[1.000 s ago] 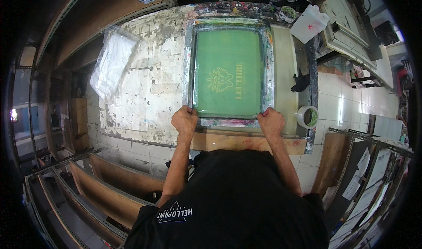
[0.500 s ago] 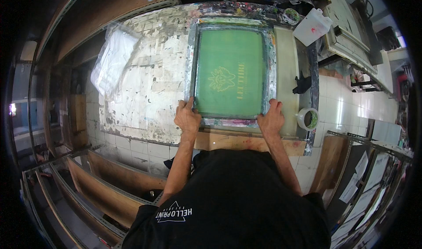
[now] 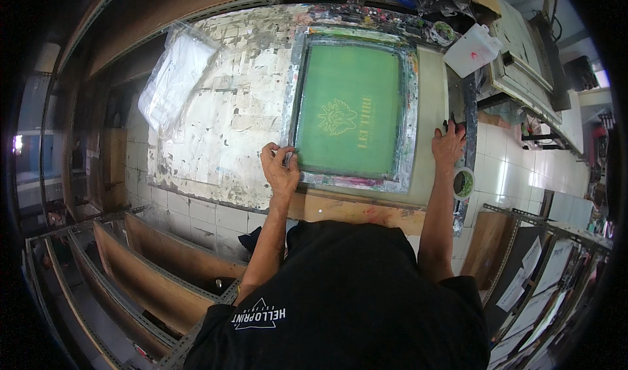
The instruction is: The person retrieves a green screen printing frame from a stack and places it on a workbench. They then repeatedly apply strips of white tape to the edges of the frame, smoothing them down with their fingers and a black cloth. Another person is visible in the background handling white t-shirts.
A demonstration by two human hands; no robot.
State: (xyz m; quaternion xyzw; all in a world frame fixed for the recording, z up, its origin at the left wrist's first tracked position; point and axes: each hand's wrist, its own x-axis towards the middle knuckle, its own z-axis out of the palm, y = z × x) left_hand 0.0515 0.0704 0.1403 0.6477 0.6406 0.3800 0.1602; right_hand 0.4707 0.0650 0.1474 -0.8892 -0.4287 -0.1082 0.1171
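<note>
A silk screen (image 3: 350, 85) with green mesh and a paint-stained frame lies flat on the worktable; a pale emblem and lettering show in the mesh. At the frame's near left corner, my left hand (image 3: 281, 170) has its fingers curled, thumb and fingertips pinched at the edge. My right hand (image 3: 448, 146) is stretched out to the right of the screen, fingers apart over a small black cloth (image 3: 449, 123), which it mostly hides. Just below that hand, beside my wrist, lies a roll of tape (image 3: 463, 183).
A clear plastic bag with white contents (image 3: 178, 76) lies on the stained tabletop (image 3: 252, 102) at left. At the back right stand a white plastic jug (image 3: 472, 51) and another tape roll (image 3: 443, 33). Wooden shelving (image 3: 157, 259) borders the lower left; racked panels (image 3: 540, 265) stand lower right.
My right hand has left the screen's near right corner and moved right to the black cloth. The left hand stays at the near left corner. The view has shifted slightly.
</note>
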